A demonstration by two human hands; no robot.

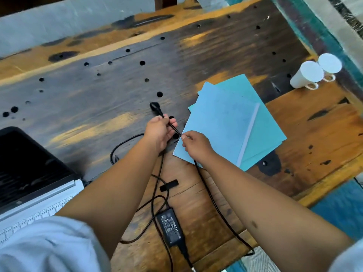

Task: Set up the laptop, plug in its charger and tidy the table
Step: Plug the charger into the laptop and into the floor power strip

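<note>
Both bare forearms emerge from short, loose, pale grey-blue sleeves [49, 244] near the shoulders.

Two white mugs [306, 75] stand upside down, touching, at two o'clock on the desk [98, 99]. Three blue-green sheets [235, 122] lie fanned and overlapping just right of centre — the count is by visible edges. One laptop [29, 173] sits open at nine o'clock. One charger brick [171, 226] lies at six o'clock — one black cable [216, 207], one plug [155, 107]. Two hands [160, 132] pinch that cable.
</note>
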